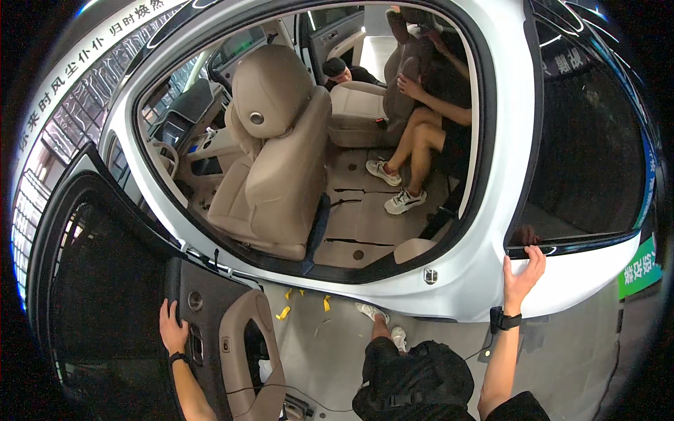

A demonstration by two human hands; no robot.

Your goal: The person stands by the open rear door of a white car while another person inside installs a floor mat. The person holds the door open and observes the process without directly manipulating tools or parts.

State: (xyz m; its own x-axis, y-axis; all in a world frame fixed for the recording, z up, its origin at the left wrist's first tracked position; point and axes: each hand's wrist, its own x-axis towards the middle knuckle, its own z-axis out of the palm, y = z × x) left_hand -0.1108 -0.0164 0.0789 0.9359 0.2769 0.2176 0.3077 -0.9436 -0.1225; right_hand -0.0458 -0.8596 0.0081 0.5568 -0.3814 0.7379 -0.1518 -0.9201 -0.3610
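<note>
My left hand [173, 328] lies with its fingers apart on the dark upper part of an open car door [200, 281], near a round speaker and the door handle. A black band is on that wrist. My right hand [521, 278] rests, fingers spread, on the white rear body [569, 277] of the car, just under the dark rear side window [583, 140]. Neither hand holds anything. Between them is the door opening, with a beige front seat [284, 161] inside.
A person [439, 105] sits inside the car, holding a brown seat back [401, 98]. Another person [344, 72] leans at the far doorway. Yellow tape pieces [326, 303] lie on the grey floor by the sill. A thin cable [316, 391] crosses near the door.
</note>
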